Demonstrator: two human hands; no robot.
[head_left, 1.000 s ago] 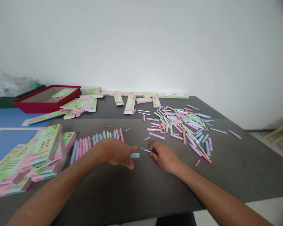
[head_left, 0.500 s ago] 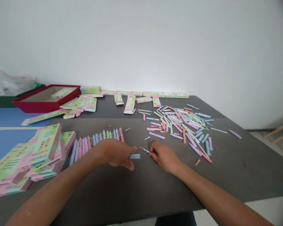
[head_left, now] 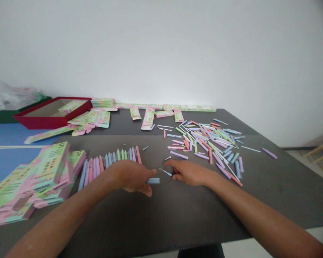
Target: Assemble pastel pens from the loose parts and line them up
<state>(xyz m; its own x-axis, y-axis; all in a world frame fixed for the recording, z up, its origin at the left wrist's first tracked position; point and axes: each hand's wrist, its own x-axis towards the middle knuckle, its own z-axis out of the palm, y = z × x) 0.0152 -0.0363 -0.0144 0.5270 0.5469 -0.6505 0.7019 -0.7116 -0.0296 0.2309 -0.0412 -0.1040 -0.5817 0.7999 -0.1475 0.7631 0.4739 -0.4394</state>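
My left hand is closed around a light blue pen barrel, its end poking out past the thumb and fingers. My right hand has its index finger stretched out and the thumb apart, with nothing seen between them. Just left of that thumb lies a small blue pen piece with a clear end on the dark table. A small pinkish-purple pen piece lies just beyond the index fingertip. Behind my left hand, a row of pastel pens lies side by side, partly hidden by the wrist.
Loose pen parts and white refills form a pile at the right. Printed cartons are stacked at the left, with flattened ones behind. A red box lid or tray stands back left, and small cartons line the wall.
My right hand has let go of the small blue pen piece, opened, and its index finger has reached forward and left. The left hand has barely moved.
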